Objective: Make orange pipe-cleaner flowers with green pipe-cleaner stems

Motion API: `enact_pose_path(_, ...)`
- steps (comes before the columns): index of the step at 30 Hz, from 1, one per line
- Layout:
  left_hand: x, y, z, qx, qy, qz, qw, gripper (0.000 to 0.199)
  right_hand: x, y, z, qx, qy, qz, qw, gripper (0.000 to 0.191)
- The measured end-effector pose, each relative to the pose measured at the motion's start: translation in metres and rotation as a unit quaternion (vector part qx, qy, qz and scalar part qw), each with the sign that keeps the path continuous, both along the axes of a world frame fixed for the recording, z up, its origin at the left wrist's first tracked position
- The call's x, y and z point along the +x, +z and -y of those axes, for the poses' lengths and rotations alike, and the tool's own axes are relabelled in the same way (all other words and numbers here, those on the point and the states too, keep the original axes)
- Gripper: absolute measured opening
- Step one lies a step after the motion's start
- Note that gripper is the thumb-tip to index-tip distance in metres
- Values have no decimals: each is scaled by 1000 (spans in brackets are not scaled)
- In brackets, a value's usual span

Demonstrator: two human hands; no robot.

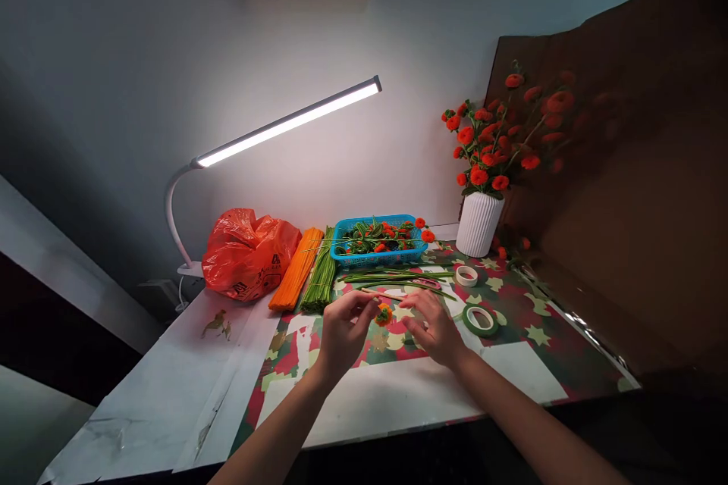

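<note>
Over the front middle of the table, a small orange flower [384, 314] with a green centre hangs at the fingertips of my left hand [348, 327]. The thumb and index finger there are pinched together at its edge. My right hand [435, 327] is opposite, its fingers bent around the end of a thin brown stick [384, 294]. That stick spans the gap between both hands, just above the flower. Fingers hide part of the flower's stem, and the exact grip on it is hard to see.
Behind are green stems [392, 275], a blue basket [380, 256] of fuzzy flowers, bundled orange stems [296, 269] and green stems [319, 273]. A red bag [244, 254] and lamp [290, 121] stand left; white tape [466, 276], green tape [479, 320] and a white vase [481, 223] right.
</note>
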State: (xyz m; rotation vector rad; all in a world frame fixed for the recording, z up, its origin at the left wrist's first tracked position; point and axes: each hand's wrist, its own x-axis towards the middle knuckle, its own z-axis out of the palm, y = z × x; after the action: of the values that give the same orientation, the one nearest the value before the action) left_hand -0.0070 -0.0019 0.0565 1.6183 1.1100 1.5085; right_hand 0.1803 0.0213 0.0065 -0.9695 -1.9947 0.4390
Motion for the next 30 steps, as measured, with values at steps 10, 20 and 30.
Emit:
enact_pose_path(10, 5, -6, -5, 79, -17, -50, 995, 12, -40, 12, -23, -147, 56, -204, 966, 24)
enact_pose_path(20, -18, -27, -36, 99, -16, -105, 989, 57, -57, -9, -38, -135, -19, -256, 957, 19)
enact_pose_path(30, -21, -50, -50, -209, -144, 101, 962, 39, -41, 2, -27, -40, 65, -85, 993, 24)
